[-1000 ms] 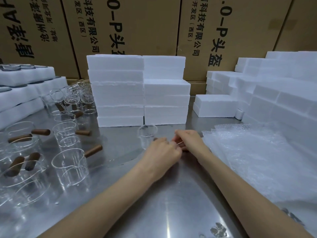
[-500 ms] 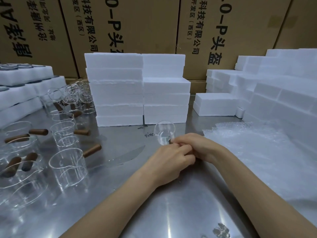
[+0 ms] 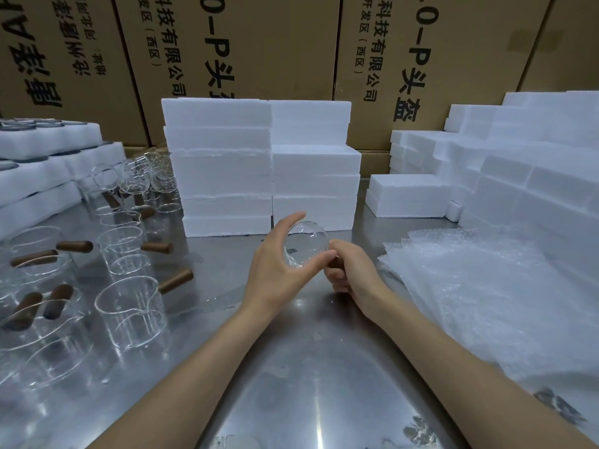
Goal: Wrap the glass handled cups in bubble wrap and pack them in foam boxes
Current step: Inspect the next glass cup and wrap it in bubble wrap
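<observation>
Steel table [image 3: 291, 384]: foam boxes [image 3: 259, 163] behind cup [image 3: 304, 244]; bubble wrap [image 3: 479, 286] right.

Two hands, the left hand [image 3: 275, 270] and the right hand [image 3: 353, 277], share one glass cup [image 3: 304, 244], two central stacks of foam boxes [image 3: 223, 166] stand toward the table's [image 3: 308, 384] far edge, and one heap of bubble wrap [image 3: 486, 286] lies at its right edge.

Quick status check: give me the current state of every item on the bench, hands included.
Held glass cup: lifted, tilted on its side, unwrapped.
Left hand: fingers spread around the cup body.
Right hand: grips the cup's wooden handle.
Other glass cups: upright on the table, unwrapped.
Bubble wrap sheets: lying flat at right, untouched.
Foam boxes: stacked, closed.
Metal table: bare in front.
</observation>
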Demonstrator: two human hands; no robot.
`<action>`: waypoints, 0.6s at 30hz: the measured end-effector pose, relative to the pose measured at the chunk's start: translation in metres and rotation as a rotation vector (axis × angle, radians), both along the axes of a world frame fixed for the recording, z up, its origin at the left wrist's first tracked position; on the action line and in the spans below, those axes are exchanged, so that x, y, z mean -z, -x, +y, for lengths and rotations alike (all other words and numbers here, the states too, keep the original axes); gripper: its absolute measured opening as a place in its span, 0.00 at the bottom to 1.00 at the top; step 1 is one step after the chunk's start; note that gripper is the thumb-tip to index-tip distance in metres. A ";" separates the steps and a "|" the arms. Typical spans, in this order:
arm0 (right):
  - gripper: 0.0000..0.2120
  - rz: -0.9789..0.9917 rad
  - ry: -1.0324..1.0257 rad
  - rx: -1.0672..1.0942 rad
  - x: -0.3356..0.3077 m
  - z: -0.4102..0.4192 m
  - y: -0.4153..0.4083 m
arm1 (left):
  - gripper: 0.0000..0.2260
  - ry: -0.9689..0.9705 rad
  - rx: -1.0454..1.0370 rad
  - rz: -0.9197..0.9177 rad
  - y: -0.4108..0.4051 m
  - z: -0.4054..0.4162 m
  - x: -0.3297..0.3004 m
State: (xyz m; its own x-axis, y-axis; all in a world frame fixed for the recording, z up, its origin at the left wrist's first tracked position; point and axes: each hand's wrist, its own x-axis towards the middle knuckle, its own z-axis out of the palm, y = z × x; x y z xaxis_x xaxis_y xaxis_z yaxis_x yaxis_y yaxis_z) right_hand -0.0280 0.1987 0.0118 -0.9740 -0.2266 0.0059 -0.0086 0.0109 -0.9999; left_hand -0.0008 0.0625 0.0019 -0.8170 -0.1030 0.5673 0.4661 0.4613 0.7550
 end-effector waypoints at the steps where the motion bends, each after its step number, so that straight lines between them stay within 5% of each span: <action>1: 0.12 -0.001 -0.003 0.008 -0.001 0.000 0.000 | 0.33 0.013 0.000 0.014 0.001 0.001 -0.001; 10: 0.12 0.177 -0.119 0.038 0.004 -0.013 -0.006 | 0.16 -0.319 -0.051 -0.112 0.006 0.001 -0.001; 18: 0.16 0.113 -0.150 0.045 0.003 -0.010 -0.003 | 0.11 -0.573 -0.041 -0.220 0.006 -0.004 -0.007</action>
State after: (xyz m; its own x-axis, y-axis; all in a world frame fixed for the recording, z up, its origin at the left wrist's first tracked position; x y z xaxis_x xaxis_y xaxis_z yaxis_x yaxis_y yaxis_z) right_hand -0.0248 0.1886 0.0093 -0.9783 -0.1890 0.0851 -0.1166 0.1625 -0.9798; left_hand -0.0064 0.0587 0.0086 -0.8976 -0.3757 0.2307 0.2614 -0.0321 0.9647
